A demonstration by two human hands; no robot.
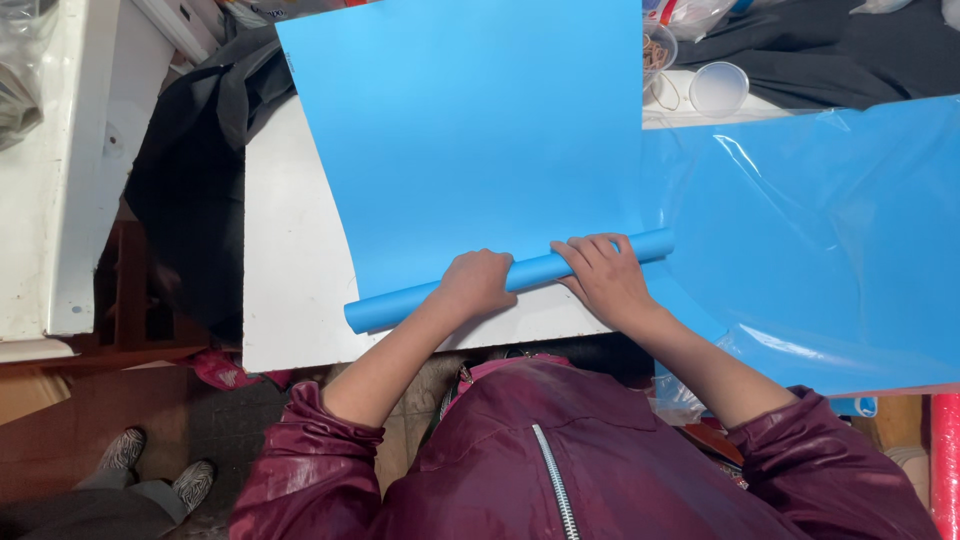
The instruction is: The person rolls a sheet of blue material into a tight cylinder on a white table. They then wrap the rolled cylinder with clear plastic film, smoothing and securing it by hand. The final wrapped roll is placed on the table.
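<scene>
Both hands, left hand and right hand, clasp the rolled blue paper sheet; clear plastic cup upper right, glossy blue film at right.

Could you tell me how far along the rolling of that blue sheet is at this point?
Early on. Done: the near edge of the blue sheet is wound into a slim roll lying across the white table. In hand: the left hand and right hand both press on that roll. Left: most of the sheet lies flat beyond the hands, unrolled. A glossy blue film lies to the right.
</scene>
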